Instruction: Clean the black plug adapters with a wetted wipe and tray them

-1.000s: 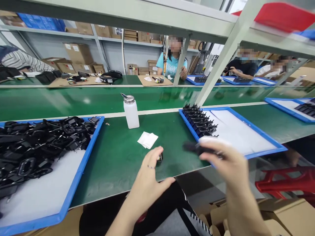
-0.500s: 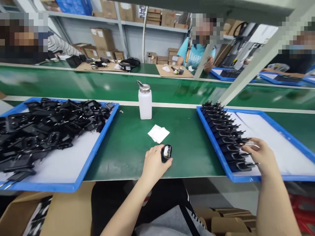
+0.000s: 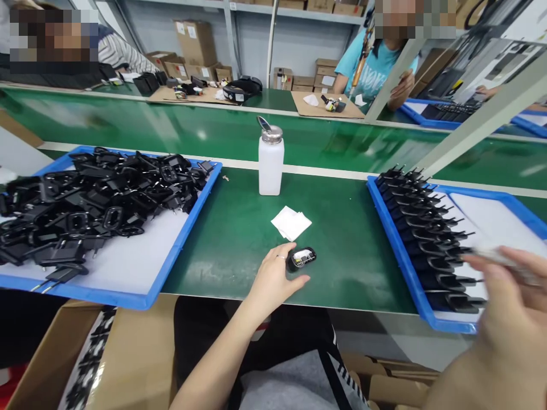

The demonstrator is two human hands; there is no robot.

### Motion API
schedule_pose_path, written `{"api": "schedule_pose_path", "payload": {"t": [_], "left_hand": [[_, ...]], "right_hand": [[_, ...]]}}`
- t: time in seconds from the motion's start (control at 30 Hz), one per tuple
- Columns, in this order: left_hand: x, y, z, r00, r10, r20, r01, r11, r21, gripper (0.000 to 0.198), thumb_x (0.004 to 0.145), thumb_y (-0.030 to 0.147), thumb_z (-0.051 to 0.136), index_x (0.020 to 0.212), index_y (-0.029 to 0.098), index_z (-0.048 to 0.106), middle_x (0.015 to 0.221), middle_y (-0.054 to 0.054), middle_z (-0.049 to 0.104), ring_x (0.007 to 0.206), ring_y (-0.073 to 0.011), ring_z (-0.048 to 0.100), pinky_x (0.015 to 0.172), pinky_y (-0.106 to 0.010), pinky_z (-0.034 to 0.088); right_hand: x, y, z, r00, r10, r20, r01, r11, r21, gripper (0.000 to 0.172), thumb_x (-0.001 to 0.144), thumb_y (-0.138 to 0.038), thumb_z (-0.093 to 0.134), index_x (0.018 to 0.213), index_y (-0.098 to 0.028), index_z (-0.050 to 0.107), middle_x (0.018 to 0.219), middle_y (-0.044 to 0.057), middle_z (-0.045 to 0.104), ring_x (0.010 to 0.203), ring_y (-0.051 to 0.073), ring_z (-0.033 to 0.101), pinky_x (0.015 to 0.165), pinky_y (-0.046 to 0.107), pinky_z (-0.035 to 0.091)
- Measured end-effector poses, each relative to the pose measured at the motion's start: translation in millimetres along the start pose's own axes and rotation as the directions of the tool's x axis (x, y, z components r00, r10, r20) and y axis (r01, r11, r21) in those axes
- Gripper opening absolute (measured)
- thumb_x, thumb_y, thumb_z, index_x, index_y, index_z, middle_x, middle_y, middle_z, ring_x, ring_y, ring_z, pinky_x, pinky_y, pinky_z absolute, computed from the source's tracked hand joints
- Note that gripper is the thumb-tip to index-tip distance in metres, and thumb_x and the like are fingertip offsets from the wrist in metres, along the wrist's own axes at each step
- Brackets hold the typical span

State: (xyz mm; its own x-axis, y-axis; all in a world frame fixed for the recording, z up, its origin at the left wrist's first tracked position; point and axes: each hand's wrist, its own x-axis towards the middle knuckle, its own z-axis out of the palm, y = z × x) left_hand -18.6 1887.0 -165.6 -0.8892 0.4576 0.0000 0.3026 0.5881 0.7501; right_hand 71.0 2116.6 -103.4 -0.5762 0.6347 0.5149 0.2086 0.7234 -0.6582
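Note:
My left hand (image 3: 273, 276) rests on the green bench with its fingers curled round a small black part (image 3: 301, 258) that has a white inside. My right hand (image 3: 508, 319) is close to the camera at the lower right, blurred by motion, above the near corner of the right blue tray (image 3: 397, 250); a thin pale object shows smeared at its fingertips. That tray holds a neat row of black plug adapters (image 3: 423, 228). The left blue tray (image 3: 188, 228) holds a loose heap of black plug adapters (image 3: 98, 199).
A white dispenser bottle (image 3: 270, 162) with a metal top stands at the back of the bench, and white wipes (image 3: 291, 222) lie in front of it. Cardboard boxes (image 3: 106, 359) sit below the bench edge. Other people sit beyond the green conveyor (image 3: 171, 134).
My right hand has left the row of adapters and moved back toward the camera. My left hand stays on the small black part, which is now turned with its white inside up.

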Motion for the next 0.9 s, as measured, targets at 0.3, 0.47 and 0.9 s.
{"api": "schedule_pose_path", "payload": {"t": [0.3,0.47,0.9], "left_hand": [[-23,-83,-147.4,0.817,-0.111,-0.566,0.445,0.746,0.496,0.04,0.069,0.032,0.049,0.104,0.011,0.046,0.115,-0.012,0.042,0.11,-0.029,0.035,0.091,-0.041,0.029],[-6,-124,-192.9,0.855,-0.21,-0.474,0.49,0.625,0.607,0.056,0.068,0.029,0.052,0.118,0.012,0.033,0.113,-0.013,0.044,0.106,-0.0299,0.038,0.086,-0.039,0.034],[-11,-120,-190.4,0.615,-0.151,-0.774,0.551,0.784,0.285,0.054,0.069,0.026,0.054,0.119,0.018,0.033,0.098,-0.004,0.06,0.088,-0.0198,0.054,0.074,-0.029,0.041]], "right_hand": [[-37,-12,84,0.561,-0.325,0.761,0.205,0.946,0.253,0.058,0.069,-0.043,0.049,0.12,-0.022,0.028,0.118,0.011,0.042,0.097,0.022,0.049,0.073,0.038,0.047],[-46,-20,98,0.521,-0.313,0.794,0.221,0.948,0.229,0.055,0.072,-0.044,0.045,0.12,-0.021,0.029,0.118,0.009,0.044,0.1,0.022,0.047,0.079,0.037,0.043],[-59,-22,117,0.649,-0.284,0.706,0.245,0.956,0.16,0.043,0.068,-0.053,0.044,0.102,-0.026,0.047,0.094,0.004,0.06,0.078,0.023,0.058,0.056,0.029,0.048]]}}
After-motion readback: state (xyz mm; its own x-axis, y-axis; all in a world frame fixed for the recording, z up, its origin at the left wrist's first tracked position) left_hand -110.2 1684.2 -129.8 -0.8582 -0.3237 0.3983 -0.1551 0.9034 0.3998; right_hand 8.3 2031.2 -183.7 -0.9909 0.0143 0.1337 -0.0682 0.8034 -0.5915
